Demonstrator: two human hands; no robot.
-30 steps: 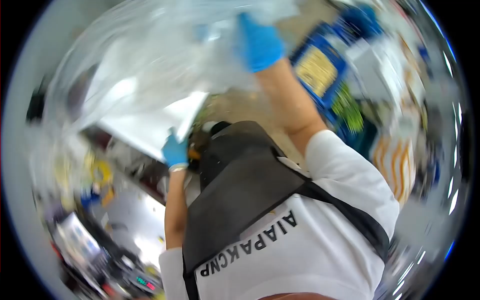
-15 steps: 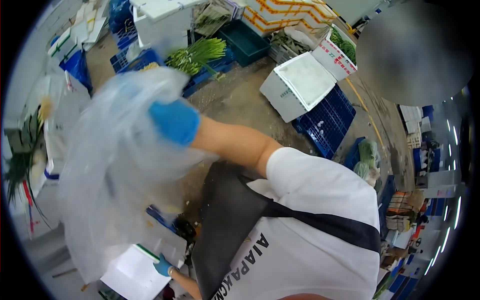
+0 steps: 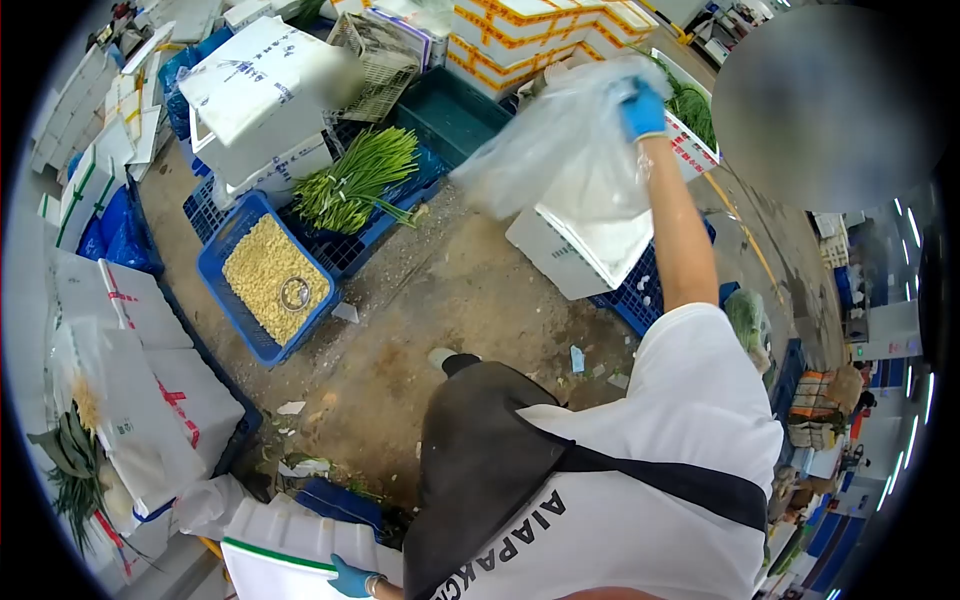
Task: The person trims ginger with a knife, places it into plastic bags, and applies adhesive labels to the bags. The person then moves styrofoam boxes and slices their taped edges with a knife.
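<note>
My right hand (image 3: 643, 108), in a blue glove, is closed on a large clear plastic bag (image 3: 555, 150). The arm reaches out to the upper right, and the bag trails over a white foam box (image 3: 575, 250) standing on a blue pallet (image 3: 632, 302). At the bottom, my left hand (image 3: 352, 578), also blue-gloved, grips the edge of a white foam box with a green strip (image 3: 275, 560). Part of that box is cut off by the frame.
A blue crate (image 3: 212, 268) of pale yellow pieces with a metal bowl (image 3: 295, 293) stands on the floor. Green stalks (image 3: 355, 180) lie on a blue pallet beside a green bin (image 3: 455, 115). White boxes (image 3: 165, 385) line the left. Scraps litter the wet floor (image 3: 470, 300).
My right hand has swung from the left to the upper right, carrying the plastic bag, which uncovers the blue crate and the floor. My left hand is still at the foam box, slightly lower in view.
</note>
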